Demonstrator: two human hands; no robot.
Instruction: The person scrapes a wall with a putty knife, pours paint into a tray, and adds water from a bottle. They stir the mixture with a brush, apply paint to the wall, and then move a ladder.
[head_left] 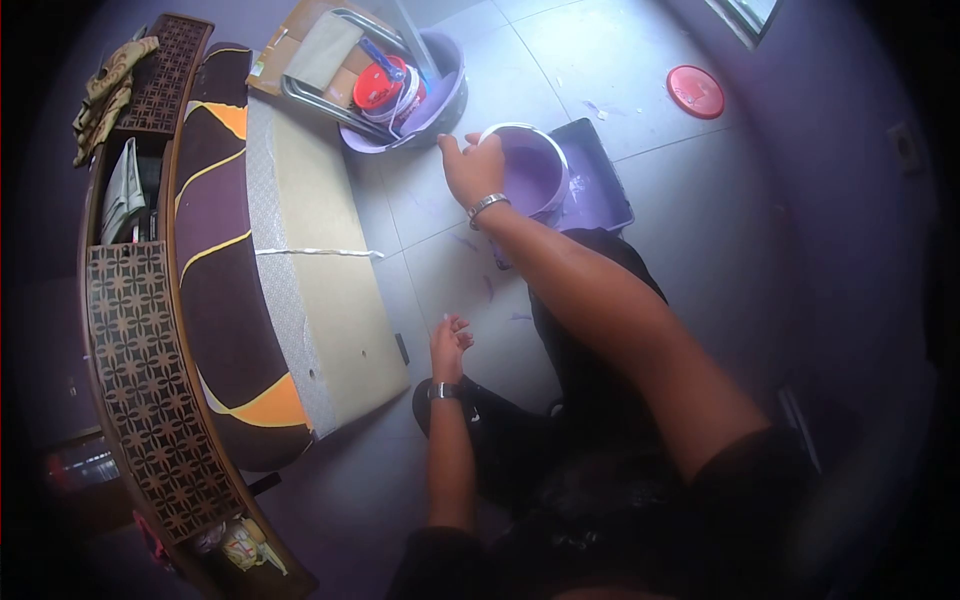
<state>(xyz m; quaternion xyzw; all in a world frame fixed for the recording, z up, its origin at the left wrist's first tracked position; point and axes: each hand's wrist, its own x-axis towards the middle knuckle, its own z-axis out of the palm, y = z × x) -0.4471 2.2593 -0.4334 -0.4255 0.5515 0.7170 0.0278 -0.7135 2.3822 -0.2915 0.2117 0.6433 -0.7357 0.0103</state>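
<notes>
My right hand (474, 172), with a metal bracelet at the wrist, is at the left side of a paint bucket (548, 148). Its fingers are closed at the white rim or handle, though the exact hold is partly hidden. Purple paint (530, 178) shows inside the bucket. Just right of the bucket, and partly behind it, lies a dark-edged paint tray (600, 190) coated in purple. Lower down, my left hand (451, 343), wearing a watch, hangs above the floor with loosely bent fingers apart and nothing in them.
A purple-smeared tub (452, 108) holds a red-lidded container (378, 85) and a folded metal-framed item (325, 55). A red lid (696, 92) lies on the tiled floor (655, 190) near the wall. A cushioned wooden bench (215, 200) and a pale board (320, 200) stand left.
</notes>
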